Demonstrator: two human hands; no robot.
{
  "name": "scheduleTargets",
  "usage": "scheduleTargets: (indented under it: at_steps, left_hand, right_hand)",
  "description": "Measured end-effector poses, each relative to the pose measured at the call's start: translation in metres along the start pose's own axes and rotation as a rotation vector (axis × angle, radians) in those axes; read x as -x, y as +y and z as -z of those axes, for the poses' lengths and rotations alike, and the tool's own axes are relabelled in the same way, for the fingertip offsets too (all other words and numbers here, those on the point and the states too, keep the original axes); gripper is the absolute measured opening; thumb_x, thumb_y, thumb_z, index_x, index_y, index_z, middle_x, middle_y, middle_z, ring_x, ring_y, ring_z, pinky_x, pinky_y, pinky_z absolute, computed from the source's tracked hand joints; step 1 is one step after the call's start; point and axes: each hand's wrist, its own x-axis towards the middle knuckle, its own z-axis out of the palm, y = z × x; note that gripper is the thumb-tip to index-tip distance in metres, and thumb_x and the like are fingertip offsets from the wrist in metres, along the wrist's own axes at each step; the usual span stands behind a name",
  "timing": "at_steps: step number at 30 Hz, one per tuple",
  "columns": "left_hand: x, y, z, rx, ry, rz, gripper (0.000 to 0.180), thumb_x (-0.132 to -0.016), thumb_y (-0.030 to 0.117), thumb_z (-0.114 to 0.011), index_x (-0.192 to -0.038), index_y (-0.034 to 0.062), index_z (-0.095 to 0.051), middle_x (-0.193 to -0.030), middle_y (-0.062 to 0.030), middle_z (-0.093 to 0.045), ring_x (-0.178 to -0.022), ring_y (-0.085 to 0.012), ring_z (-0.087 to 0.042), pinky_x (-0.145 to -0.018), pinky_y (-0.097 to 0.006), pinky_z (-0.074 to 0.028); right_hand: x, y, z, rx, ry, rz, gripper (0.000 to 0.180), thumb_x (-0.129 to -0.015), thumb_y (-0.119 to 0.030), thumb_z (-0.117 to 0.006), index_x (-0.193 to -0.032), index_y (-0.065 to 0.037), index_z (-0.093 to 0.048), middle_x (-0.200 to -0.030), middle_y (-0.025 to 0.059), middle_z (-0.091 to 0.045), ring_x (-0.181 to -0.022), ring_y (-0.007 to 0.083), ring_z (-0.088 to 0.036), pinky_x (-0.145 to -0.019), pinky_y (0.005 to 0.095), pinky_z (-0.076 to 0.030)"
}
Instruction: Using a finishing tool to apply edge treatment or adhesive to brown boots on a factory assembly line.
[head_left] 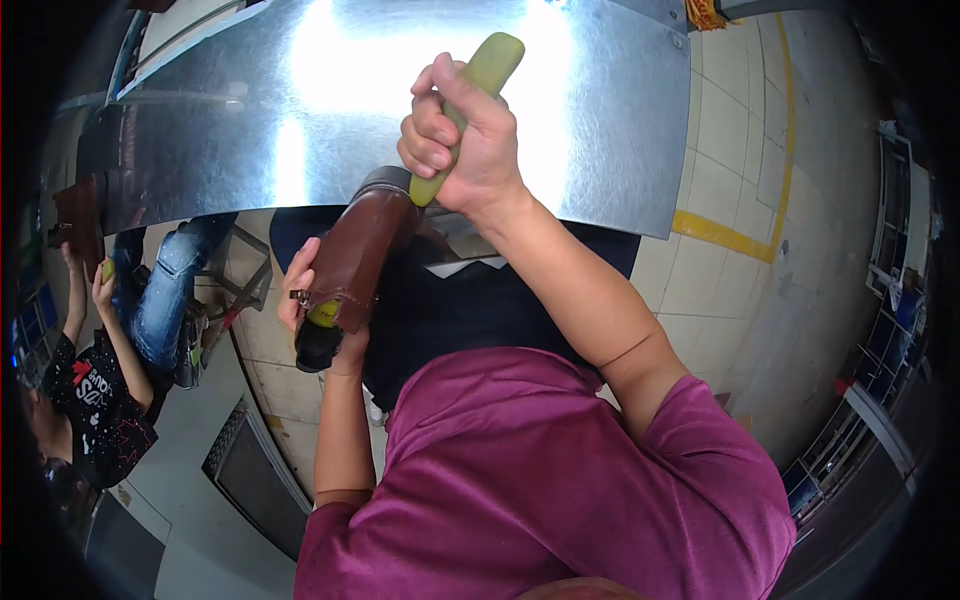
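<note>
My left hand is wrapped round a brown leather boot with a small buckle near its lower end. A bit of yellow-green and a black part show at that lower end. The boot's dark upper end sits by the near edge of the metal table. In my right fist is a long olive-green bar with rounded ends. Its lower end meets the boot near the dark edge, and whether it presses there I cannot tell. Most of my left palm is hidden behind the boot.
At the left a co-worker in a black printed shirt holds another brown boot and a green piece. A grey cabinet stands behind my left side. Yellow floor tape runs right of the table.
</note>
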Motion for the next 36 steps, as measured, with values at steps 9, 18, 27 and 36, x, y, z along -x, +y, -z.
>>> scheduleTargets:
  at_steps: [9, 18, 27, 36]
  left_hand:
    - [-0.009, 0.006, 0.009, 0.005, -0.037, -0.03, 0.075, -0.081, 0.01, -0.089, -0.137, 0.0079, -0.039, -0.14, -0.0254, -0.056, -0.127, -0.0363, -0.059, -0.107, -0.046, -0.048]
    - [-0.054, 0.042, 0.035, -0.209, -0.319, -0.484, 0.041, -0.084, 0.012, -0.077, -0.123, 0.0072, -0.062, -0.131, -0.0143, -0.069, -0.124, -0.0367, -0.063, -0.115, -0.055, -0.039]
    - [-0.11, 0.029, 0.018, -0.387, -0.346, -0.491, 0.046, -0.083, 0.011, -0.075, -0.128, 0.0114, -0.067, -0.141, -0.0118, -0.064, -0.137, -0.0355, -0.054, -0.12, -0.057, -0.031]
    - [-0.071, 0.027, -0.015, -0.086, -0.067, 0.21, 0.069, -0.082, 0.008, -0.081, -0.142, -0.0076, -0.05, -0.135, -0.0258, -0.063, -0.127, -0.0344, -0.061, -0.109, -0.041, -0.047]
  right_hand:
    - [0.014, 0.021, -0.028, 0.254, 0.079, 0.386, 0.019, -0.099, -0.02, -0.071, -0.096, -0.006, -0.059, -0.061, -0.0029, -0.044, -0.046, 0.0074, -0.04, -0.044, 0.0245, -0.034]
    - [0.036, -0.042, 0.002, 0.434, 0.136, 0.158, 0.031, -0.095, -0.026, -0.075, -0.11, 0.0, -0.066, -0.068, 0.0026, -0.055, -0.057, 0.0122, -0.055, -0.051, 0.026, -0.043]
    - [0.063, -0.028, 0.029, 0.981, -0.011, 0.104, 0.035, -0.092, -0.019, -0.075, -0.124, -0.005, -0.072, -0.132, 0.0136, -0.069, -0.129, 0.0243, -0.061, -0.112, 0.0384, -0.043]
    - [0.07, -0.007, 0.025, 1.228, 0.153, 0.35, 0.032, -0.094, -0.024, -0.073, -0.12, -0.004, -0.073, -0.117, 0.0192, -0.073, -0.104, 0.03, -0.072, -0.093, 0.0395, -0.055]
